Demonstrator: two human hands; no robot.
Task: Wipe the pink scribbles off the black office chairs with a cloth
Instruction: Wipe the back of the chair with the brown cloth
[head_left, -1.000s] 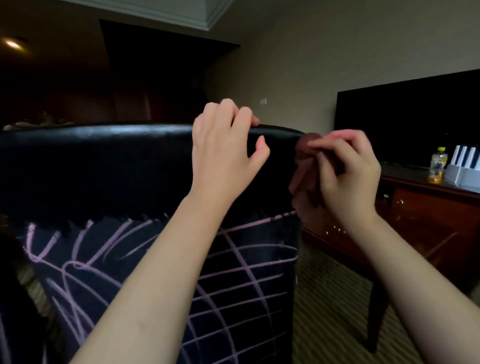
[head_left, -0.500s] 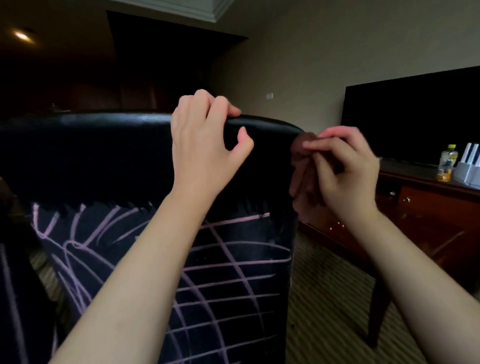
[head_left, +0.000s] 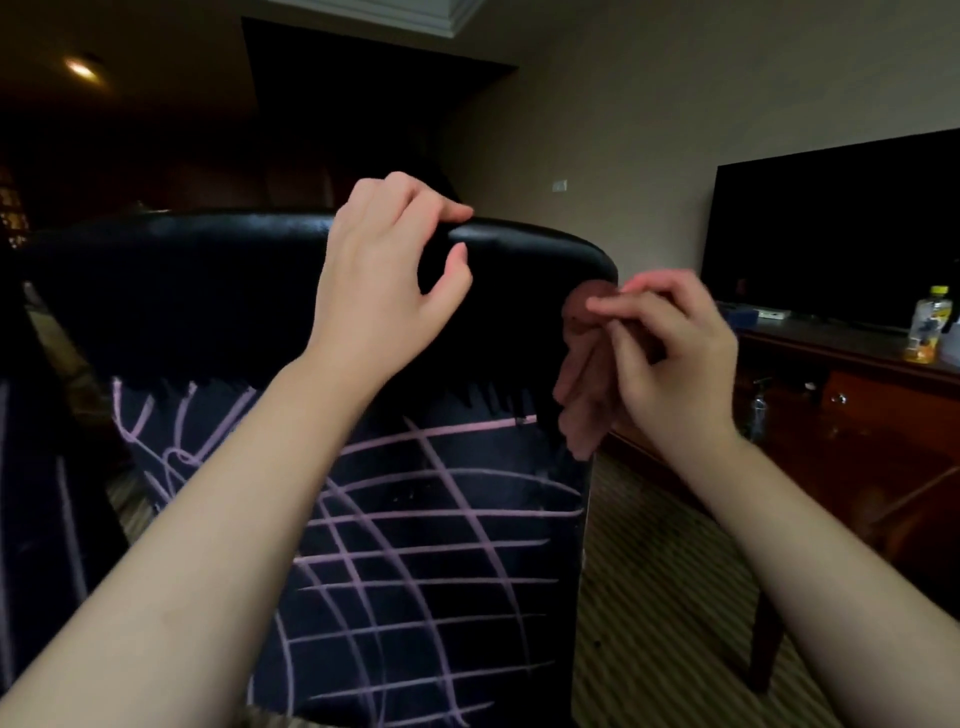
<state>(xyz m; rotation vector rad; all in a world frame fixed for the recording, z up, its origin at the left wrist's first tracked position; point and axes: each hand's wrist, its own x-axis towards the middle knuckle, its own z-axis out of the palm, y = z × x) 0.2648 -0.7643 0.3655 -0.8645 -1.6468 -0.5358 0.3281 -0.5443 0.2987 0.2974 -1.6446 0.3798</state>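
The back of a black office chair (head_left: 208, 291) fills the middle of the head view. Its upper band is plain black; lower down, pink scribbles (head_left: 415, 545) cross it in a grid of lines. My left hand (head_left: 384, 280) grips the chair's top edge, fingers hooked over it and thumb on the near side. My right hand (head_left: 670, 358) pinches a small brownish-pink cloth (head_left: 582, 395) just off the chair's right edge, the cloth hanging down beside the corner. A second dark chair with pink lines (head_left: 36, 519) shows at the far left.
A dark wooden cabinet (head_left: 872, 415) stands along the right wall with a black television (head_left: 841, 228) and a yellow-capped drink bottle (head_left: 927, 325) on it. Striped carpet (head_left: 660, 597) lies between chair and cabinet. The room behind the chair is dim.
My left hand has slid leftward along the chair's top edge, away from the right corner. My right hand still holds the cloth beside the chair's right edge, now a little lower than the corner.
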